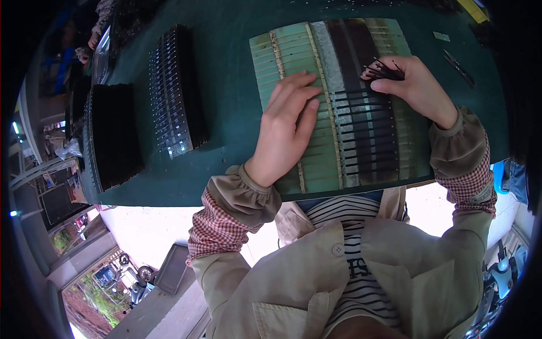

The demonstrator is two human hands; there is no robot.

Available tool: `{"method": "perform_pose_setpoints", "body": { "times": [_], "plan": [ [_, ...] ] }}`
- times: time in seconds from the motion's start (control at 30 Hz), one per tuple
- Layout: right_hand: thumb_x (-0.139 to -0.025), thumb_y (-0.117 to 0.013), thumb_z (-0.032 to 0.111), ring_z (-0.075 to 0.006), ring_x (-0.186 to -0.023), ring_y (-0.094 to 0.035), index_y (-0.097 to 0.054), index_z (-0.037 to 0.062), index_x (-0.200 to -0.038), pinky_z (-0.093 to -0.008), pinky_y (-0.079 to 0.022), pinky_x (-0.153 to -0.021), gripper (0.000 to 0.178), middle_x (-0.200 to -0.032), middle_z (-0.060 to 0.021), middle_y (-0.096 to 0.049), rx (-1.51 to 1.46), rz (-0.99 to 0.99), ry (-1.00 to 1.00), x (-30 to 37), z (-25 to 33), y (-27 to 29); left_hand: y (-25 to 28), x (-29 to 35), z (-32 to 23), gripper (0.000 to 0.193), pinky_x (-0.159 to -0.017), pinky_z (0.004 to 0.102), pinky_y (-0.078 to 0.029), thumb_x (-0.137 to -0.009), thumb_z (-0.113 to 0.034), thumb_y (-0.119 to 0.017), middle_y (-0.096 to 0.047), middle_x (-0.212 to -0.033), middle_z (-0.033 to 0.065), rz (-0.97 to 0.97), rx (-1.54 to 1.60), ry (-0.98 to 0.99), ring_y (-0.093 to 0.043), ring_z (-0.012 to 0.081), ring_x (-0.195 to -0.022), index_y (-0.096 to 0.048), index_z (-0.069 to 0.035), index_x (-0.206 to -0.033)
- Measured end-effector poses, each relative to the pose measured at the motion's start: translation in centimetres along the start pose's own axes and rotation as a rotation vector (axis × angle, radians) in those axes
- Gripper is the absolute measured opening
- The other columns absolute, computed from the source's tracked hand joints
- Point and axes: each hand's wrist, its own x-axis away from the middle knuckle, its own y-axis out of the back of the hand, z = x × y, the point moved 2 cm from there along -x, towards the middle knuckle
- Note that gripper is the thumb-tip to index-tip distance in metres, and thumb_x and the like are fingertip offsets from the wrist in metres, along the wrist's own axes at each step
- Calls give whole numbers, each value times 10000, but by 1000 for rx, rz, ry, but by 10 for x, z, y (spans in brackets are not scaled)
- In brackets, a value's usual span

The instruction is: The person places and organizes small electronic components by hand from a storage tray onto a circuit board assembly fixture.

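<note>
A pale green grooved board [262, 62] lies on the dark green table in front of me. Down its right half run a grey strip and a dark band. Across the near part of that band, thin black wire-like pieces [367, 135] sit side by side in rows. My right hand [420, 85] is closed over the band's right edge, pinching a loose bunch of thin black wire-like pieces [389, 70] between thumb and fingers. My left hand [288, 124] rests on the board's left half, fingers loosely bent, thumb apart, and nothing visible in it.
Left of the board stand a black rack with a shiny slotted edge [172, 90] and another dark block [116, 135]. Tweezers [459, 68] and a small pale tag [441, 37] lie at the right. Another person's hand [94, 39] shows at the far left.
</note>
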Motion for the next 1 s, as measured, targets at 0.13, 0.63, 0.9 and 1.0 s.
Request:
{"method": "perform_pose_setpoints", "body": {
  "times": [0.13,0.63,0.9,1.0],
  "plan": [
    [-766,-629,60,-157,-743,-583,-599,-35,-912,-272,-457,-723,177,-814,-93,-626,79,-14,39,-3,0,-3,0,2,2,172,-908,363,-403,-802,7,-568,-562,-1122,138,24,-28,-9,-509,301,-1089,-587,12,-973],
    [-770,-630,108,-145,-591,-531,-588,2,-880,-261,-411,-543,159,-676,-53,-564,275,-123,206,1,-2,25,4,0,-10,324,-965,343,-372,-840,-75,-560,-486,-1242,159,146,-182,-67,-478,285,-1135,-523,-29,-1159],
    [-809,-625,131,-3,-543,-456,-635,20,-943,-148,-332,-469,175,-655,31,-541,-106,167,-159,-2,39,2,-8,-30,-7,203,-849,287,-424,-833,-64,-595,-591,-960,84,201,630,416,-535,169,-997,-543,0,-1018],
    [-803,-627,108,-21,-571,-491,-639,2,-956,-156,-379,-504,187,-677,17,-569,-41,202,-206,-7,37,1,-13,-28,1,178,-816,283,-433,-816,-54,-614,-586,-885,57,224,716,460,-540,159,-959,-545,6,-969]
  ]
}}
